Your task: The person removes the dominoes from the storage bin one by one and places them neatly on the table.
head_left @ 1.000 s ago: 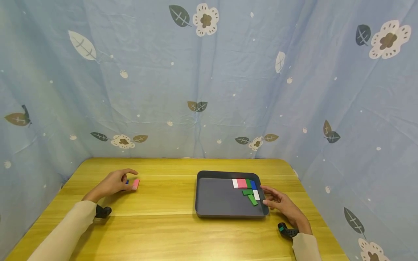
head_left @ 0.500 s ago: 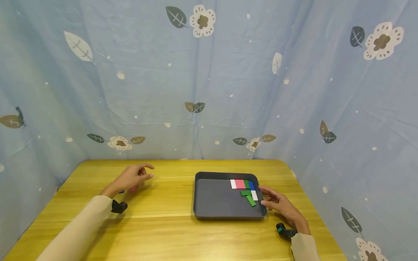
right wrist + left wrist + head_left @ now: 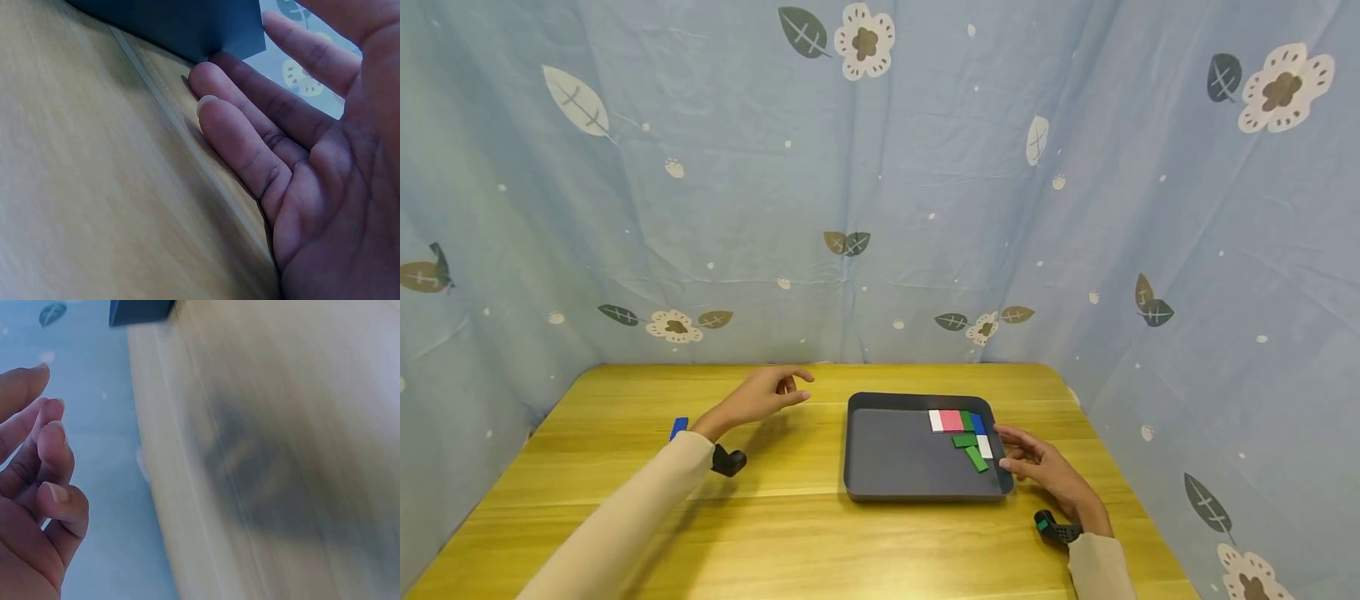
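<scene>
My left hand (image 3: 760, 398) is above the table to the left of the tray, apart from it. Its fingers (image 3: 57, 444) are loosely bent in the left wrist view, and nothing shows between them. Behind it, by the left wrist, lies a blue flat block (image 3: 679, 427). My right hand (image 3: 1047, 472) rests at the right side of the dark grey tray (image 3: 848, 450), thumb and forefinger at the rim. In the right wrist view several fingers (image 3: 234, 137) lie extended along the table, their tips by the tray wall (image 3: 169, 25).
Inside the tray's right part lie white (image 3: 984, 447), pink (image 3: 951, 420), blue (image 3: 977, 423) and green (image 3: 976, 458) flat blocks. A wooden table (image 3: 790, 533) bears the tray. Behind it hangs a blue patterned curtain (image 3: 760, 208).
My left hand has moved right, away from the pink and blue blocks at the left and towards the tray. The pink block there is now out of sight. My right hand stays at the tray.
</scene>
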{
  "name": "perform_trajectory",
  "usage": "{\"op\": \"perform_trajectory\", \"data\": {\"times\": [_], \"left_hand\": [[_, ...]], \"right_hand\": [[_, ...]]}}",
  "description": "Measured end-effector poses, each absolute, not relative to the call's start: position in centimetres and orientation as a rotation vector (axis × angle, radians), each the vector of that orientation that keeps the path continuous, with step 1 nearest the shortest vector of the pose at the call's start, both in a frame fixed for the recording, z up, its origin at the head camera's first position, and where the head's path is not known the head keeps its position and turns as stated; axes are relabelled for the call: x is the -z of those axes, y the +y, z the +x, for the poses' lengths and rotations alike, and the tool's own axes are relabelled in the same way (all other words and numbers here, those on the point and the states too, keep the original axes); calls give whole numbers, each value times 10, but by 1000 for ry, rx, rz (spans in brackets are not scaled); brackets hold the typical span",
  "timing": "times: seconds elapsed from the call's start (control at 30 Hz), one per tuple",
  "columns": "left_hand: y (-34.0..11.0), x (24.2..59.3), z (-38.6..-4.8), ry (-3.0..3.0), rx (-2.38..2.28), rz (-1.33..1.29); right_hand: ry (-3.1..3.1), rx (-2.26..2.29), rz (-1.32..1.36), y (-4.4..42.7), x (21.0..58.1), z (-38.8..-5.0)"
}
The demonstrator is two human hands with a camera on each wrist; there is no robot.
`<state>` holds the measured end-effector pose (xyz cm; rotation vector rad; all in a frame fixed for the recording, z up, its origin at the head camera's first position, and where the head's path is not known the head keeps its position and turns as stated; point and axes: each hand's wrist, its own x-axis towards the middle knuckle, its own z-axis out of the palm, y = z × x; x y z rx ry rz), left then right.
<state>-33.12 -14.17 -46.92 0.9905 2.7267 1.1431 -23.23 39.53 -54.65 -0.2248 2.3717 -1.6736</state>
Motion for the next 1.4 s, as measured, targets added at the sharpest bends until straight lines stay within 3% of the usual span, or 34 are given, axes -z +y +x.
{"op": "perform_trajectory", "data": {"times": [0.33,1.4], "left_hand": [[-84,458,-336,2648,-1092,1193],[31,452,-347,2513,-1131,1223]], "right_hand": [[2361,1672,-237,395,547,-233],[2373,1660,-222,397,548,-233]]}}
